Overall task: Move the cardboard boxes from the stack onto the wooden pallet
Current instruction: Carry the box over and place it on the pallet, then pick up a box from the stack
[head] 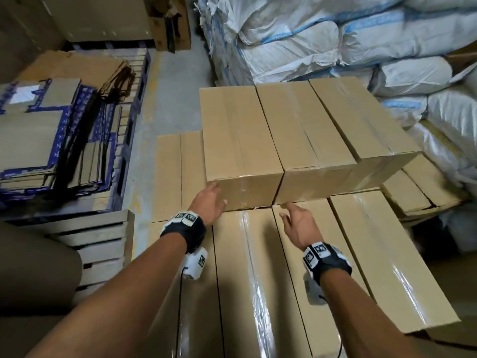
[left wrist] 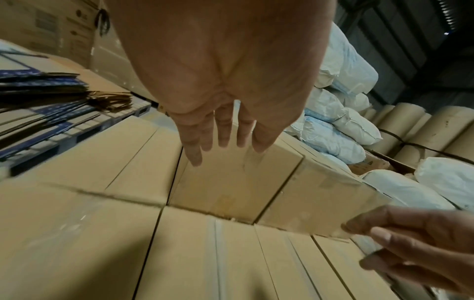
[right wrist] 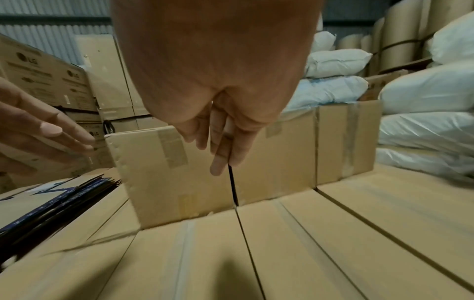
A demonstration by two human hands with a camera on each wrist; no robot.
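Head view: my left hand (head: pixel 210 200) and right hand (head: pixel 296 223), both empty with fingers loose, should clamp the leftmost top box (head: pixel 240 143) by its sides, low down.

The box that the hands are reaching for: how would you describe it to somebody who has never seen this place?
On the big stack of cardboard boxes, three boxes form a raised row on top. It is the leftmost box of that row, the only one with the left hand at its near left corner.

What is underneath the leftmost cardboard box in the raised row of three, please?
The leftmost box rests on a lower layer of taped cardboard boxes, which juts out beside and in front of it. Whatever supports that layer is covered.
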